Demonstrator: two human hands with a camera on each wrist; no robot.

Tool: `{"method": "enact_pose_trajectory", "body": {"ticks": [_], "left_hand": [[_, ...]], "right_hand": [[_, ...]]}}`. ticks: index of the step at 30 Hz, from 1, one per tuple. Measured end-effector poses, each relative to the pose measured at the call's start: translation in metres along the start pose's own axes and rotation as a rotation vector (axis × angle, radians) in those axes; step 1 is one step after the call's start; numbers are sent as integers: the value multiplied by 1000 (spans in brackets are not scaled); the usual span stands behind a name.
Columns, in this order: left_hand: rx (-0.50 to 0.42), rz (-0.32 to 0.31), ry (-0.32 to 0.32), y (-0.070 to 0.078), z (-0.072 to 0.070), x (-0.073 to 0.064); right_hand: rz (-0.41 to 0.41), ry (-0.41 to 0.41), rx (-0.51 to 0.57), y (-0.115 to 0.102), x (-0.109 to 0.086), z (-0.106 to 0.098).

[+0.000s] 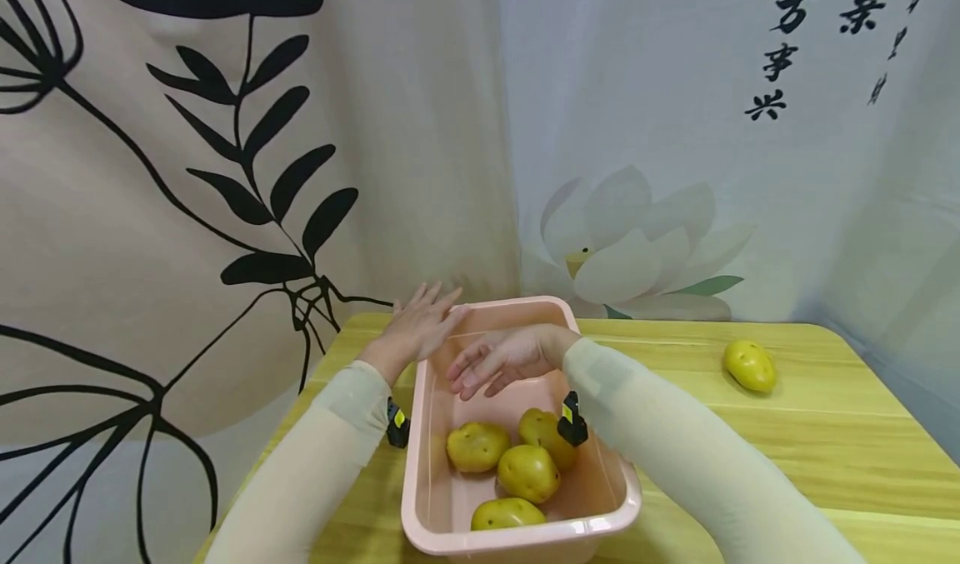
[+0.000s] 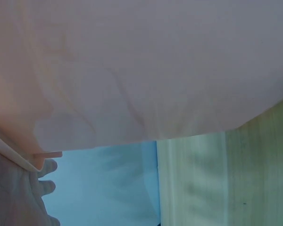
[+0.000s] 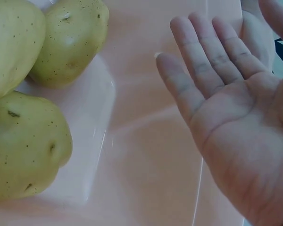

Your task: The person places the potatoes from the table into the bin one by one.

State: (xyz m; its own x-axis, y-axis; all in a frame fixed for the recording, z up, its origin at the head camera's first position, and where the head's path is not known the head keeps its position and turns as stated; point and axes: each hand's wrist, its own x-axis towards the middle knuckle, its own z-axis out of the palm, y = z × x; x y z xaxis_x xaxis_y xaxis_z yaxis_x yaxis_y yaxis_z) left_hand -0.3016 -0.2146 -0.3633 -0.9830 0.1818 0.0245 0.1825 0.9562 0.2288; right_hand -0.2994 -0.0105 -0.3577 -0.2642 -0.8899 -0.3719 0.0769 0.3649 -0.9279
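A pink plastic basin [image 1: 517, 537] stands on the table, with several yellow potatoes [image 1: 528, 474] gathered in its near half. At the basin's far left corner, my left hand [image 1: 423, 331] lies against the rim with straight fingers. The left wrist view shows that hand [image 2: 12, 193] beside the rim, largely cut off by the frame edge. Above the far half of the basin hovers my right hand [image 1: 513, 360], fingers extended and palm bare in the right wrist view. It holds nothing and is apart from the potatoes [image 3: 26, 146].
Another potato [image 1: 750, 366] lies on the wooden table [image 1: 750, 439], to the right of the basin. Behind the table hangs a pale cloth [image 1: 420, 131] printed with plants. Black wrist devices [image 1: 572, 420] sit on both sleeves.
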Motion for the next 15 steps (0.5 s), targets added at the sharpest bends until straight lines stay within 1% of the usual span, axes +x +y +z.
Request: {"method": "enact_pose_trajectory", "body": {"ticks": [6, 10, 15], "left_hand": [[-16, -4, 0, 2, 0, -1], [-7, -3, -2, 4, -1, 0], [1, 3, -1, 2, -1, 0]], "right_hand": [[10, 5, -3, 1, -3, 0], [14, 4, -8, -1, -6, -1], [29, -7, 10, 1, -4, -2]]}}
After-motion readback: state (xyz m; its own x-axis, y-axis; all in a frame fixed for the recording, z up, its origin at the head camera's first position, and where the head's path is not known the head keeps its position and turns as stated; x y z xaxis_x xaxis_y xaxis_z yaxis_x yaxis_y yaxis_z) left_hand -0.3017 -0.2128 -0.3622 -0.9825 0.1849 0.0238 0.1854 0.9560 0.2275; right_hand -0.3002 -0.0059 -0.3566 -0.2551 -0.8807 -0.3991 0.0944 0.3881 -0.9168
